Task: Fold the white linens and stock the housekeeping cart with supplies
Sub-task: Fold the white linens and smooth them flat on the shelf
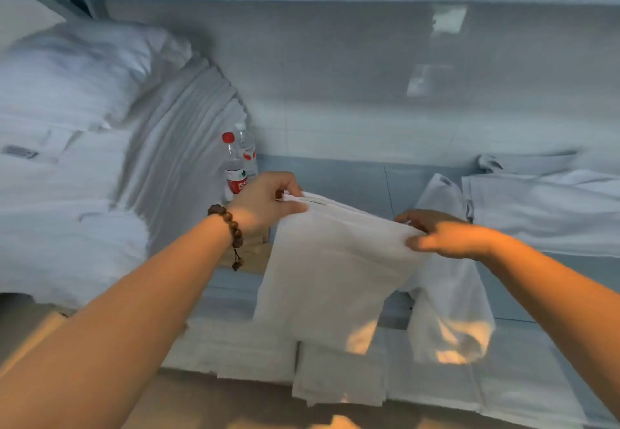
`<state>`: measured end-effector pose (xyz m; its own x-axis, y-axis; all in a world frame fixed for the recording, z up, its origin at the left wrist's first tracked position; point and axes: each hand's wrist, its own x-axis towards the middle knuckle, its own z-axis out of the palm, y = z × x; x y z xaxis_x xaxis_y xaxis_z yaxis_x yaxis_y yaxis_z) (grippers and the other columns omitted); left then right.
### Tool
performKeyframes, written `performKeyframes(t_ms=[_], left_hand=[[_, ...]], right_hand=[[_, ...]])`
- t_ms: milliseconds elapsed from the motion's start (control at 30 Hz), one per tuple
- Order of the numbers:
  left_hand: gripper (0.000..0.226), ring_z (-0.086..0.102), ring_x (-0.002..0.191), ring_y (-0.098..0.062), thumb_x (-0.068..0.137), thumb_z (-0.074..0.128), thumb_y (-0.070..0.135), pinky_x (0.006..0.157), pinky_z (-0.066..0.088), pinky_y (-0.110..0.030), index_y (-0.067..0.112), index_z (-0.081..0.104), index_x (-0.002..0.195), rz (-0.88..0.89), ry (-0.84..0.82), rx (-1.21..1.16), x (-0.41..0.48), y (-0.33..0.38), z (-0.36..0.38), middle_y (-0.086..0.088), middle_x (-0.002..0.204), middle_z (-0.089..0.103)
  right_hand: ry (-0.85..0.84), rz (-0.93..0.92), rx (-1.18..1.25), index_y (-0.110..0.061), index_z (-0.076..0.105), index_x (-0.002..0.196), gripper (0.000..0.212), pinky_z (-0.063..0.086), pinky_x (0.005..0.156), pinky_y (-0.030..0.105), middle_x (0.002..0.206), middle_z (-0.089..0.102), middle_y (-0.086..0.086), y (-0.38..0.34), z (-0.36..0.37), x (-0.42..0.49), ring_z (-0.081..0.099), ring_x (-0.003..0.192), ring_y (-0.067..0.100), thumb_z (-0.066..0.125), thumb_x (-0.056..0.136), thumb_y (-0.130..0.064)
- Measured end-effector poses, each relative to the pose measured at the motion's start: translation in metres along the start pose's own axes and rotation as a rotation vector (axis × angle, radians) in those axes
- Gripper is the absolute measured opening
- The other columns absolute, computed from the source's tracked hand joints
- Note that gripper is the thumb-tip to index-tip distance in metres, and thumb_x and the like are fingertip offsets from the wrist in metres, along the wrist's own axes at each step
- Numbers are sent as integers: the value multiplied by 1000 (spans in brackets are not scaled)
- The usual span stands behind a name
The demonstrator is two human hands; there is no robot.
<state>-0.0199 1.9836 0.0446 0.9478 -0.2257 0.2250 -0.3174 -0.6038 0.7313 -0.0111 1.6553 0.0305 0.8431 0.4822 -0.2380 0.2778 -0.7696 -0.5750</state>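
Pale grey-blue shelving [335, 173] fills the view, packed on the left with a tall stack of folded white linens [188, 133] whose edges show as fine ribs. Two clear plastic water bottles [235, 166], one with a red cap, stand just beside that stack. You are mid-fold: your left hand [265, 202], with a wooden bead bracelet [228, 224] at the wrist, pinches one top corner of a white linen [332, 267] between thumb and fingers. Your right hand [446, 235] pinches the other corner, though it is blurred. The cloth hangs in front of the shelf, already doubled, with several layered edges showing along the top. It looks soft, matte and limp. Next you will likely need to bring the corners together squarely, keeping the layers aligned. Flat folded sheets [543, 213] lie to the right, and folded towels [339, 378] sit below the hanging cloth.
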Motion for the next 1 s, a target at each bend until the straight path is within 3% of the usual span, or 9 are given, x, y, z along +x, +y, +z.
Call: performKeyframes(t_ms=[67, 133, 200, 367, 467, 600, 700, 833, 1000], left_hand=[[17, 64, 84, -16, 78, 78, 15, 78, 50, -32, 19, 62, 73, 4, -22, 16, -15, 9, -4, 2, 87, 68], [18, 63, 82, -14, 78, 78, 16, 76, 50, -28, 21, 62, 73, 22, -33, 11, -29, 17, -8, 4, 87, 67], [16, 61, 77, -6, 79, 77, 19, 71, 48, -21, 21, 62, 74, 40, -30, 49, -40, 25, -16, 6, 86, 66], [17, 55, 67, 9, 80, 75, 15, 61, 39, -9, 21, 61, 73, 132, 55, 126, -60, 39, -41, 12, 80, 62], [20, 54, 64, 6, 82, 73, 14, 57, 38, -8, 23, 58, 73, 199, 173, 105, -68, 38, -48, 13, 77, 61], [15, 55, 77, -14, 84, 71, 13, 62, 35, -9, 15, 56, 78, 160, 38, 288, -74, 27, -34, 8, 79, 56], [13, 51, 71, -4, 84, 70, 10, 62, 35, -7, 12, 58, 80, 193, 123, 232, -69, 19, -31, 11, 78, 55], [11, 47, 70, -14, 85, 69, 10, 56, 31, -13, 9, 57, 84, 147, 13, 320, -49, 6, -23, 7, 73, 50], [24, 47, 69, -2, 87, 66, 12, 59, 31, -11, 24, 45, 87, 84, 11, 289, -3, -18, -14, 7, 81, 55]], right_hand=[[-39, -9, -89, -11, 60, 99, 44, 43, 67, 25, 87, 61, -2, -16, 9, -24, 55, 75, 9, 54, 66, -40], [-31, 27, -88, -10, 53, 74, 16, 32, 54, 24, 66, 47, -3, -27, 19, -42, 40, 55, 4, 59, 73, -24], [24, 19, -86, -14, 44, 67, 22, 27, 50, 18, 60, 38, -6, -36, 23, -54, 33, 49, 3, 59, 81, -7], [276, -68, -109, -15, 56, 79, 13, 35, 55, 13, 65, 48, -8, -60, 10, -76, 45, 57, 1, 63, 89, -13], [483, -168, -56, -19, 59, 77, 14, 34, 54, 13, 63, 51, -11, -66, 2, -83, 46, 55, -1, 70, 85, -16], [486, -130, -183, -5, 64, 86, 12, 27, 60, 22, 69, 53, -6, -63, 19, -76, 47, 68, 15, 72, 84, -13], [640, -161, -171, -5, 63, 86, 12, 25, 59, 24, 66, 53, -7, -55, 18, -71, 45, 65, 17, 72, 84, -14], [503, -106, -252, -4, 63, 89, 17, 33, 66, 28, 84, 62, 7, -47, 13, -52, 51, 77, 19, 72, 84, -18], [469, -31, -166, -13, 60, 85, 8, 37, 61, 22, 79, 61, 1, -29, -3, -15, 52, 76, 19, 67, 87, -17]])
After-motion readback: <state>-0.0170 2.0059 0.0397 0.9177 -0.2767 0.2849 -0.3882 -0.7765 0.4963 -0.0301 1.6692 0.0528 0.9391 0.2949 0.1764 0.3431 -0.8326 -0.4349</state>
